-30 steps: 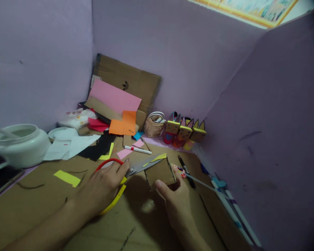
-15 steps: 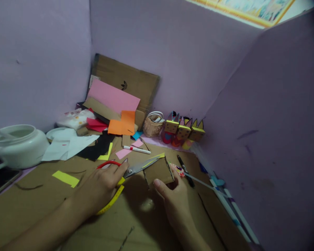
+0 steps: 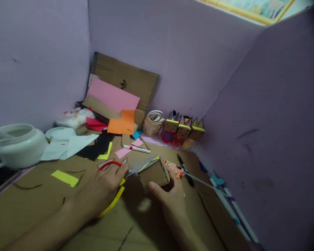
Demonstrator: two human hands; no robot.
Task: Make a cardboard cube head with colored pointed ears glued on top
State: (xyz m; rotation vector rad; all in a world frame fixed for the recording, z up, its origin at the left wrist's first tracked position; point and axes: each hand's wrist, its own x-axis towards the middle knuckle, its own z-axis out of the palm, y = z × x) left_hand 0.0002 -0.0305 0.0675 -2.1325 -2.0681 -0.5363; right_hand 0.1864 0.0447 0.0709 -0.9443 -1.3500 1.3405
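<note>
My left hand [image 3: 104,184] is closed round the handles of a pair of scissors [image 3: 134,169], whose red upper loop shows above the fingers. The blades reach right, along the top edge of a small brown cardboard box [image 3: 153,175]. A thin yellow paper strip [image 3: 154,158] lies at the blades along that edge. My right hand [image 3: 170,193] grips the box from its right side, thumb on the front face and fingers behind. Below the left hand hangs a yellow strip with small marks [image 3: 112,202]. Behind the right fingers lies a floral-patterned piece [image 3: 174,167].
A white pot [image 3: 18,146] stands at the left. Coloured paper and cardboard scraps, including an orange sheet [image 3: 121,122], pile up at the back. A white marker [image 3: 136,149], black pen [image 3: 185,170], wrapped cup [image 3: 153,125] and several decorated box figures [image 3: 183,130] are beyond the hands.
The box has shifted slightly left and down with my right hand, so more of the floral piece shows. The blades look closer together, and the yellow strip along the edge has moved with the box.
</note>
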